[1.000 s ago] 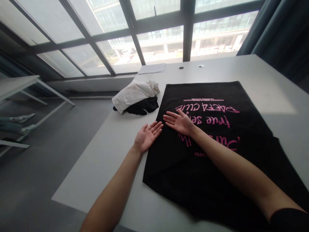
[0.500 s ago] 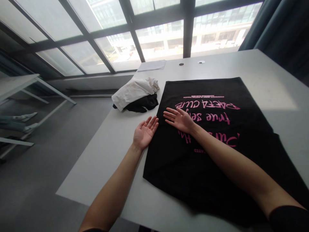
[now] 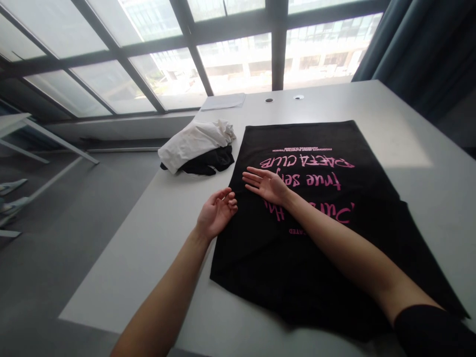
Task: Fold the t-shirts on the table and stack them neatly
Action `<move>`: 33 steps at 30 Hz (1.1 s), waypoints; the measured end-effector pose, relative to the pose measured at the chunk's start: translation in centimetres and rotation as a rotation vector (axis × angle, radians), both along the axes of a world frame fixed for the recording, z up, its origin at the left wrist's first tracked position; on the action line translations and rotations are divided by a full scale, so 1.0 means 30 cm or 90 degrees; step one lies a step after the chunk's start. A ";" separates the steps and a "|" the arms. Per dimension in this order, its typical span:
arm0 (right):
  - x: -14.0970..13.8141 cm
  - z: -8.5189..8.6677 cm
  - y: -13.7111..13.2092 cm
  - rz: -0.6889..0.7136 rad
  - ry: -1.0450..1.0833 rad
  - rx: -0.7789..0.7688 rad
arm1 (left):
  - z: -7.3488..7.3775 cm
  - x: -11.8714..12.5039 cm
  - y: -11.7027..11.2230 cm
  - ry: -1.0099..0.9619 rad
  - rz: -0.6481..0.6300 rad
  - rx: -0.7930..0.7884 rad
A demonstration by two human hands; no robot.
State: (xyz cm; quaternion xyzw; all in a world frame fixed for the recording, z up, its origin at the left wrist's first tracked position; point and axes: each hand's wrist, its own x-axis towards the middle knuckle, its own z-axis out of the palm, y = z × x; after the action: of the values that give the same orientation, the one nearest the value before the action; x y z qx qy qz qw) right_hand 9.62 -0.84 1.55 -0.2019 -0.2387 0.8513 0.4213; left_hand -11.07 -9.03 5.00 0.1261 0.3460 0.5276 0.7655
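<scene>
A black T-shirt [image 3: 260, 267] with pink lettering, upside down from here, lies spread flat on the white table [image 3: 141, 258]. Over its left edge is my left hand [image 3: 216, 212], palm up with the fingers half curled and nothing visible in them. My right hand [image 3: 266, 184] hovers above or rests on the shirt's printed part; which, I cannot tell. Its fingers are stretched out, the palm faces left, and it holds nothing. My right forearm hides part of the lettering.
Left of the shirt lies a bundle of white cloth [image 3: 197, 141] over black cloth [image 3: 204, 162]. Papers [image 3: 223, 101] sit at the table's far edge near two cable holes. Windows stand behind, a dark curtain [image 3: 409, 54] at right. Another person's shoes [image 3: 13, 203] show at far left.
The fingers of my left hand have curled inward from a flatter pose. My right hand keeps its stretched pose. The whole view has shifted slightly, so the table appears further left.
</scene>
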 end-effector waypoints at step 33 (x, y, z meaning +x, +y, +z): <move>1.161 0.180 -0.424 -0.398 -0.226 0.056 | 0.200 0.400 -0.150 0.643 -0.499 0.538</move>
State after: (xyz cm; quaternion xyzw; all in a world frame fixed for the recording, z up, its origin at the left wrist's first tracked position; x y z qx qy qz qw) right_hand 44.45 -13.57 6.94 -0.3913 -0.2714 0.6219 0.6217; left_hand 0.93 -13.55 11.01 0.7473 0.3526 0.1837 0.5325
